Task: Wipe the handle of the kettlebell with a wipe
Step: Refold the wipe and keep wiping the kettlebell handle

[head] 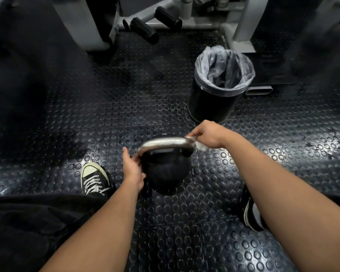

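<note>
A black kettlebell point(166, 169) stands on the studded rubber floor between my feet. Its shiny metal handle point(165, 143) arches across the top. My right hand point(208, 135) grips a white wipe point(201, 147) wrapped round the right end of the handle. My left hand point(133, 166) rests against the left side of the kettlebell, where the handle meets the body, its fingers touching the ball.
A black bin point(214, 107) with a clear plastic liner stands just beyond the kettlebell, to the right. Grey gym machine frames point(82, 26) and black foam rollers point(144, 30) lie further back. My shoes point(94, 179) flank the kettlebell.
</note>
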A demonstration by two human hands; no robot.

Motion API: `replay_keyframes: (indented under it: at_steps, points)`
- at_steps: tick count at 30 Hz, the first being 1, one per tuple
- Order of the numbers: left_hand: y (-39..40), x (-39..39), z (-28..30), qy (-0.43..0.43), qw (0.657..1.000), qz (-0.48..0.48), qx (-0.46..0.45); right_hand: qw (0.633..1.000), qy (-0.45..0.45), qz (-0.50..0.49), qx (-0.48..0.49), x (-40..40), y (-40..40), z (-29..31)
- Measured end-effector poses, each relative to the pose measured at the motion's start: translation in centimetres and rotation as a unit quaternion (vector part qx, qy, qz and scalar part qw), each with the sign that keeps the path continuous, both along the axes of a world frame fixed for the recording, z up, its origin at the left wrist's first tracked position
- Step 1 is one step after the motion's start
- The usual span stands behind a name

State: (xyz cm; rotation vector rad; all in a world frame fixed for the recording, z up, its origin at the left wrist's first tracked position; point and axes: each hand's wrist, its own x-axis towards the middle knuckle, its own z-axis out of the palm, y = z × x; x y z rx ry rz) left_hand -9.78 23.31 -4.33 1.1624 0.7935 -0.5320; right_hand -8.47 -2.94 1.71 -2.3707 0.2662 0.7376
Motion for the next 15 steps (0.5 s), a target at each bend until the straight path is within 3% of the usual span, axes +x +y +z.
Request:
replay_keyframes:
  at_steps: [9,15]
  points:
    - [-0.1,0.1,-0.2,-0.002,1.000,0.002,-0.004,0.999,-0.018,-0.047,-0.019,-1.5,1.3,0.0]
    - [-0.1,0.0,-0.3,-0.007,1.000,-0.001,-0.002,0.989,-0.053,-0.135,-0.014,-4.7,2.3,-1.5]
